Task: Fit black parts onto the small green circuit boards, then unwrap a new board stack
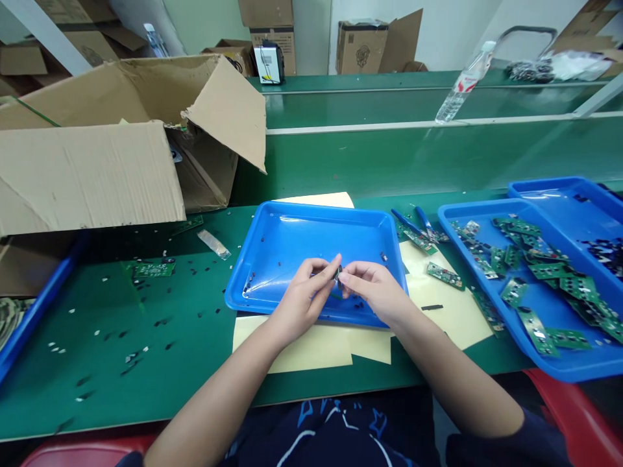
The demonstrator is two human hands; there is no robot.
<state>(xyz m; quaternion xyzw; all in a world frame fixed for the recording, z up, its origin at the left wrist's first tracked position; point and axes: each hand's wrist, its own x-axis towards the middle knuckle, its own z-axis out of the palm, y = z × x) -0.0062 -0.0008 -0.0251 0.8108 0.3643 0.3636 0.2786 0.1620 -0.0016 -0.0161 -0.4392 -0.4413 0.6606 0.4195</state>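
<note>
Both hands meet over the front half of a blue tray. Between their fingertips is a small dark piece, too small and too covered to name. My left hand is closed, thumb and fingers pinching the piece from the left. From the other side my right hand pinches at the same piece, its fingers curled. A few tiny dark bits lie in the tray around the hands. Under the tray are pale yellow sheets.
At the right, another blue tray holds many green circuit boards. Blue-handled pliers and a loose board lie between the trays. A large cardboard box stands at the left. Dark scraps litter the green table. A bottle stands behind.
</note>
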